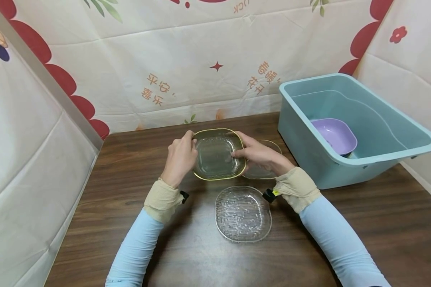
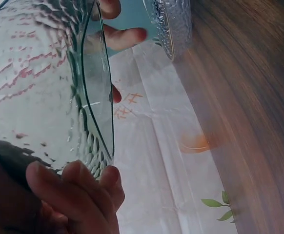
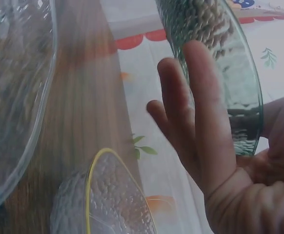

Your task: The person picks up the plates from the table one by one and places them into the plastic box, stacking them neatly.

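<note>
A smoky-green glass dish (image 1: 215, 159) with a gold rim is held up above the table, its inside facing the head camera. My left hand (image 1: 179, 157) grips its left edge, with fingertips against the textured outside in the left wrist view. On the opposite edge, my right hand (image 1: 260, 155) holds it with the thumb inside and the fingers (image 3: 208, 112) spread along the outside. Below the dish, a clear textured glass plate (image 1: 243, 215) lies on the table. Behind my right hand stands a clear gold-rimmed glass dish (image 1: 260, 172), partly hidden by that hand.
A teal plastic bin (image 1: 298, 143) stands on the right of the brown wooden table (image 1: 129, 179). Inside it sits a purple bowl (image 1: 334, 133) with something dark-edged beneath. Printed white cloth (image 1: 201, 87) hangs along the back and sides.
</note>
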A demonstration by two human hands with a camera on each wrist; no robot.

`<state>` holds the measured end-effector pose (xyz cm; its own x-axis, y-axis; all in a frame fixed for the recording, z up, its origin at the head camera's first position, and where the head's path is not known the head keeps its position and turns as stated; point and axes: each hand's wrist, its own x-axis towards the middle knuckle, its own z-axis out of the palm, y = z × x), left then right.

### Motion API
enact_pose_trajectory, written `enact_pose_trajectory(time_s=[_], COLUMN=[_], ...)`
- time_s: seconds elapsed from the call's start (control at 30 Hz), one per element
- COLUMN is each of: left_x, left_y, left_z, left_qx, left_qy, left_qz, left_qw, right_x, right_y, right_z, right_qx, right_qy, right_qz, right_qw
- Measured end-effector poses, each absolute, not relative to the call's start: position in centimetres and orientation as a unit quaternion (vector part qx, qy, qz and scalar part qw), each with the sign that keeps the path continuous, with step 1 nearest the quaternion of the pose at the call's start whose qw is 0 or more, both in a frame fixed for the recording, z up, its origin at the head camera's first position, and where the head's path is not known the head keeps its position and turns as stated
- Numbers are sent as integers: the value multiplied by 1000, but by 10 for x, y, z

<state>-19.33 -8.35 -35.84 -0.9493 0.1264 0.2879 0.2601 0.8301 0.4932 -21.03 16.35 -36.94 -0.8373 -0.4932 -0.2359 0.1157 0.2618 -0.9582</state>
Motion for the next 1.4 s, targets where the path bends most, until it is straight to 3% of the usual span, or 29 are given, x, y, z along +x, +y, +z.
enact_pose_trajectory(time_s=[0.77,1.4], left_x=[-196,-199], left_y=[-85,-83], left_z=[-357,-366], left_qx=[-63,-38], left_qy=[-931,-957], left_qz=[-350,-288], left_qw=[82,18], right_x=[-216,-212], right_y=[181,185], right_z=[-359,-343], right_qx=[-94,-83], right_qy=[797,805], right_qz=[-584,-579], right_qw=[126,102])
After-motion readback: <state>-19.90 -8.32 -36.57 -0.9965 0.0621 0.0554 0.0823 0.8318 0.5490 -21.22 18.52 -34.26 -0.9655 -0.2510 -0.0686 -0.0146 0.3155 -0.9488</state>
